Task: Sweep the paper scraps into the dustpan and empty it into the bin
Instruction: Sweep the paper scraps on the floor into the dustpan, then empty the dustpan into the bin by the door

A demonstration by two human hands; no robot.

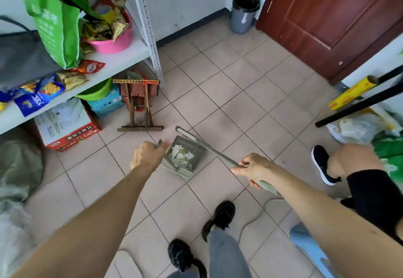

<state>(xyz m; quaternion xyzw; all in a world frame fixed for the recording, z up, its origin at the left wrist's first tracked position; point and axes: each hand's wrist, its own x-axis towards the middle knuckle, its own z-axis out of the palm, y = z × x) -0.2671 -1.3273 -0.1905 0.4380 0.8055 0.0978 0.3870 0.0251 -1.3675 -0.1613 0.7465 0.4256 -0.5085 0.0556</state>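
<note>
A grey-green dustpan (197, 147) hangs over the tiled floor in the middle, with several white paper scraps (181, 155) lying inside it. My left hand (148, 156) is closed around the top of the dustpan's handle, just left of the pan. My right hand (253, 168) grips the long handle of the broom (212, 149), whose narrow head points up-left past the pan's far edge. A grey bin (244, 17) with a black liner stands upright in the far corner, beside the door.
A white shelf (122, 56) with snack bags and a pink basin lines the left. Boxes and a folded wooden stool (140, 105) stand below it. A red-brown door (331, 14) is at the back right. Another person's leg and shoe (322, 164) stand at the right.
</note>
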